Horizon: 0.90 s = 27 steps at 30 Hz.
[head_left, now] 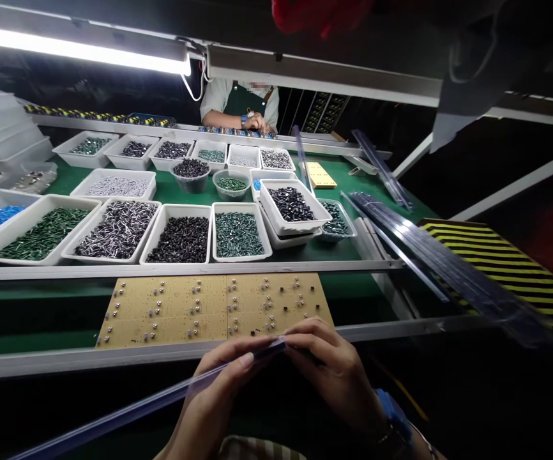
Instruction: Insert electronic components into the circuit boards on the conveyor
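A long, clear plastic tube (128,412) slants up from the lower left to a point just in front of the rail. My left hand (216,390) is closed around it near its upper end, thumb on top. At that end, my right hand (331,364) pinches the tip with its fingers bent; what lies inside the tip is hidden. Beyond my fingers, tan circuit boards (214,326) rest side by side on the rails, dotted with small silver and black components. My right fingers partly cover the boards' near edge. A blue band (394,412) circles my right wrist.
White trays (178,255) of small components stand in rows on the green bench. More clear tubes (430,249) lie at the right, beside a yellow-and-black striped panel (501,255). Stacked white trays (3,128) stand left. Across the bench sits another person (242,105). A lamp (80,51) hangs overhead.
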Available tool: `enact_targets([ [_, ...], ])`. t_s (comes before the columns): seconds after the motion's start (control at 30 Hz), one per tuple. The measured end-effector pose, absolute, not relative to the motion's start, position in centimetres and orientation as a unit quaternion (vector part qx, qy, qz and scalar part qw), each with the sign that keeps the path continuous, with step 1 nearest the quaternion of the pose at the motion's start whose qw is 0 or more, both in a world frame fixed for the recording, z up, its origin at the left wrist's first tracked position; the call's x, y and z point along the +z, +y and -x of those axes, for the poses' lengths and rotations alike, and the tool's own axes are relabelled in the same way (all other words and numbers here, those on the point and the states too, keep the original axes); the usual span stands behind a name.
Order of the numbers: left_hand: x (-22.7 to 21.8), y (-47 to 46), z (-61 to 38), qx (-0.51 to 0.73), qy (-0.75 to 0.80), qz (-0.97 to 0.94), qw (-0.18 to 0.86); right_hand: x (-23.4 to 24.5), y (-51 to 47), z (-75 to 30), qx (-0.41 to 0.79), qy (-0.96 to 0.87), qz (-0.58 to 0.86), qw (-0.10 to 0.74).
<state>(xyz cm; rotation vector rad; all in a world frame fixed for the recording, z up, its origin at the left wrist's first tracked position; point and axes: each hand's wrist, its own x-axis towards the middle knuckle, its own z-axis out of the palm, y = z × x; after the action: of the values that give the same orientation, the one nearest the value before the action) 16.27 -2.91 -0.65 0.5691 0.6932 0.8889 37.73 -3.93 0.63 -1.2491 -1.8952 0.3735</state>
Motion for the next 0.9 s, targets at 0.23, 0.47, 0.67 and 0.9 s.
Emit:
enact_targets([
  [0.23,-0.8,-2.9,-15.7,0.443,0.343,-0.248,0.79,-1.4,-3.6,-40.8,0.058,-0.772,0.535,0.338],
  [0.47,-0.8,-3.0,-15.4,0.447,0.339,-0.244,0.791,-1.4,-3.8,-41.7,-0.009,-0.803,0.525,0.281],
  [0.67,-0.6,-3.0,-15.5,0.446,0.335,-0.254,0.79,-1.7,-3.7,-41.3,0.01,-0.807,0.511,0.296],
  [0.9,-0.5,-3.1,-15.2,0.45,0.341,-0.256,0.785,-1.8,-3.8,-41.2,-0.02,-0.806,0.515,0.29],
])
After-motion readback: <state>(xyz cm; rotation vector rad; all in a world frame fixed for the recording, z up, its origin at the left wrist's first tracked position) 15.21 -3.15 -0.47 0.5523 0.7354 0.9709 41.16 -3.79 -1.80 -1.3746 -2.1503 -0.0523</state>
